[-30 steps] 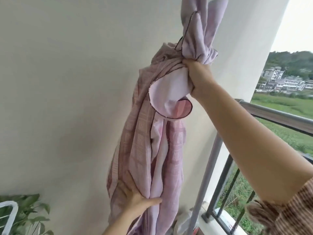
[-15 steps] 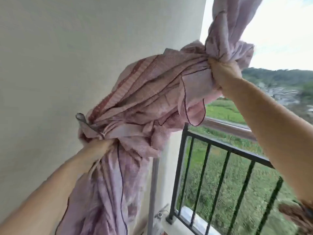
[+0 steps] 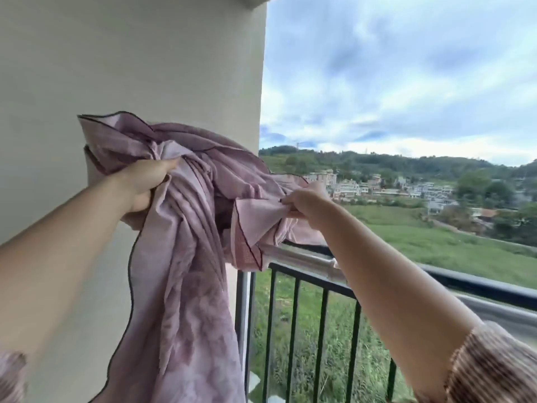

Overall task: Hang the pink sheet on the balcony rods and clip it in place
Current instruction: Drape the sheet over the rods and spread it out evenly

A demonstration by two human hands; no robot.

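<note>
Both our grips are closed on the bunched pink sheet, the right hand pinching its edge just above the rod, nearer than the left hand.

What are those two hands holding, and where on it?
Both grip the bunched pink fabric sheet: the left hand clutches a gathered bundle near its top, the right hand pinches a dark-piped edge.
</note>
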